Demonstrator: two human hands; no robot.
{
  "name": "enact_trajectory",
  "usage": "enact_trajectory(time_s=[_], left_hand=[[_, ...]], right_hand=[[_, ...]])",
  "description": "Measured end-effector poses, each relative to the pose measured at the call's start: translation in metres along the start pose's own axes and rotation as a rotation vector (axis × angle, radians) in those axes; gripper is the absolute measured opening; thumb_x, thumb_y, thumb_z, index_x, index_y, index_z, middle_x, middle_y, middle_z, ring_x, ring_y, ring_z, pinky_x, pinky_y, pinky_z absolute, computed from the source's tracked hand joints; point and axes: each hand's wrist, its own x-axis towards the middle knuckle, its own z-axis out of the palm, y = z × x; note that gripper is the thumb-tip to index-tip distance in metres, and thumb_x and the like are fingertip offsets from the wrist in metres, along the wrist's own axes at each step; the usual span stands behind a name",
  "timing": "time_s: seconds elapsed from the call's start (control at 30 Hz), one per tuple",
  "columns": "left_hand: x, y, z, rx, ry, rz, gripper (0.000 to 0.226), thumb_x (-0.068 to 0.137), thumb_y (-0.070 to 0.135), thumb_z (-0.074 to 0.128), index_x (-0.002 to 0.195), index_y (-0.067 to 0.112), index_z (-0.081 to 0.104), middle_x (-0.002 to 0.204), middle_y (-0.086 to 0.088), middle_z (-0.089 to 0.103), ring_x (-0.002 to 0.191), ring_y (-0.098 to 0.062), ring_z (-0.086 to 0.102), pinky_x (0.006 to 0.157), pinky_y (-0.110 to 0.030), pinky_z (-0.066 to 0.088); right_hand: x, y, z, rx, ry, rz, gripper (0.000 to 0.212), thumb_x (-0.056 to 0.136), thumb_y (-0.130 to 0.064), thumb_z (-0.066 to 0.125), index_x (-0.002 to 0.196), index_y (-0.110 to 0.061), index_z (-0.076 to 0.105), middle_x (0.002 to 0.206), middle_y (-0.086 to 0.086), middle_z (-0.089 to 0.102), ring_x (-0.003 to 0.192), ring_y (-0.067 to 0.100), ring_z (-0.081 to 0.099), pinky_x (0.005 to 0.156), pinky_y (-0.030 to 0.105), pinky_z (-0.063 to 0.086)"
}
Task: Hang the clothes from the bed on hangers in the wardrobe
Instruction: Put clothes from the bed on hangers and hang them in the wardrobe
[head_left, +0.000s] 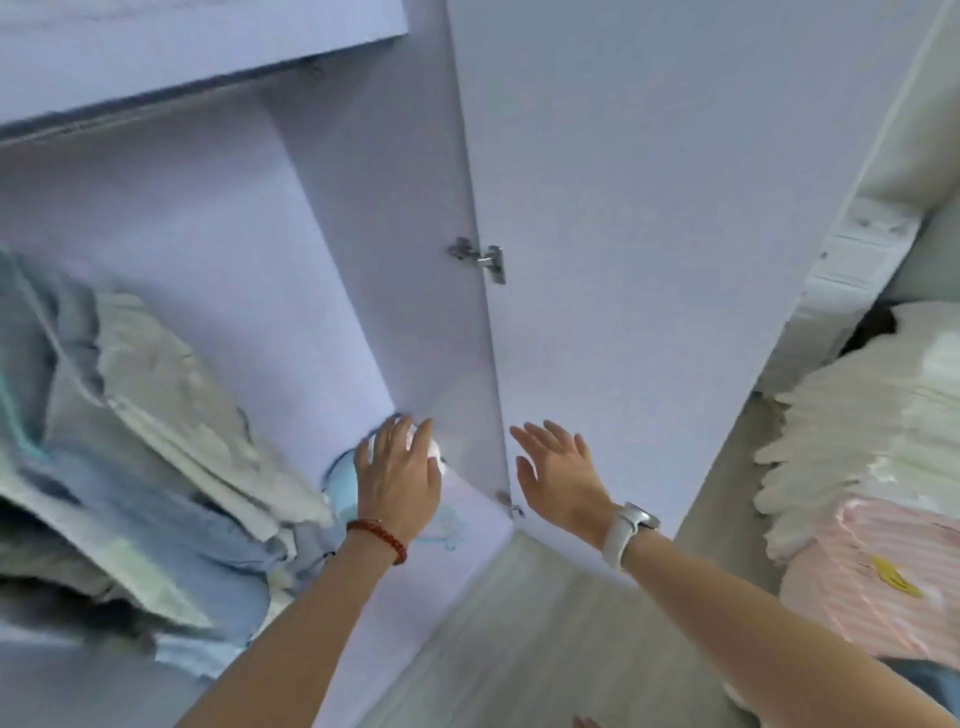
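The left hand (397, 475) rests, fingers loosely curled, on a small pale bundle (358, 480) on the wardrobe (332, 249) floor; the right hand (558, 478) hovers open beside its door (649, 208). Garments (156, 415) already hang left of that door; folded clothes (857, 441) wait right of it, so work likely remains.

Home bedroom: open wardrobe (395, 270), hanging clothes (156, 415)

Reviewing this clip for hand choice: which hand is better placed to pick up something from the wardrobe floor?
Left, probably. The left hand already rests on the white and blue items in the wardrobe's bottom corner; the right hand hovers open beside the open door, outside the compartment.
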Motion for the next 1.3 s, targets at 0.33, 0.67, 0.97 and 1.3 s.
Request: enact_trajectory(time_s=[0.33, 0.67, 0.97, 1.3], left_hand=[[-0.001, -0.18, -0.098, 0.157, 0.21, -0.511, 0.049, 0.092, 0.023, 0.044, 0.14, 0.018, 0.035, 0.149, -0.005, 0.028, 0.138, -0.02, 0.022, 0.109, -0.044, 0.017], [0.0, -0.255, -0.13, 0.162, 0.31, -0.771, 0.053, 0.096, 0.03, 0.033, 0.146, 0.021, 0.019, 0.155, 0.007, 0.014, 0.142, -0.015, 0.008, 0.112, -0.045, 0.011], [-0.006, -0.277, -0.115, 0.15, 0.372, -0.749, 0.052, 0.087, 0.017, 0.056, 0.138, 0.014, 0.042, 0.142, -0.009, 0.043, 0.135, -0.031, 0.033, 0.105, -0.063, 0.017], [0.014, -0.265, -0.115, 0.164, 0.552, -0.632, 0.044, 0.073, 0.01, 0.064, 0.117, 0.009, 0.061, 0.133, -0.019, 0.049, 0.129, -0.041, 0.038, 0.097, -0.072, 0.017]], right_hand=[[0.139, -0.19, 0.025, -0.048, -0.054, -0.564, 0.047, 0.096, -0.027, 0.033, 0.143, -0.024, 0.026, 0.15, -0.004, 0.027, 0.139, 0.015, 0.019, 0.113, 0.039, 0.016], [0.201, -0.364, 0.019, 0.597, -0.455, -0.645, 0.013, 0.094, -0.007, 0.035, 0.089, -0.007, 0.048, 0.092, 0.013, 0.047, 0.087, 0.023, 0.047, 0.076, 0.028, 0.037], [0.24, -0.44, 0.03, 0.934, -0.323, -0.101, 0.024, 0.092, -0.012, 0.044, 0.108, -0.008, 0.062, 0.102, 0.011, 0.064, 0.079, 0.029, 0.061, 0.064, 0.022, 0.047], [0.259, -0.345, 0.005, 1.017, 0.019, -0.159, 0.031, 0.088, -0.001, 0.041, 0.074, -0.018, 0.063, 0.063, -0.011, 0.05, 0.054, 0.004, 0.04, 0.05, 0.018, 0.032]])
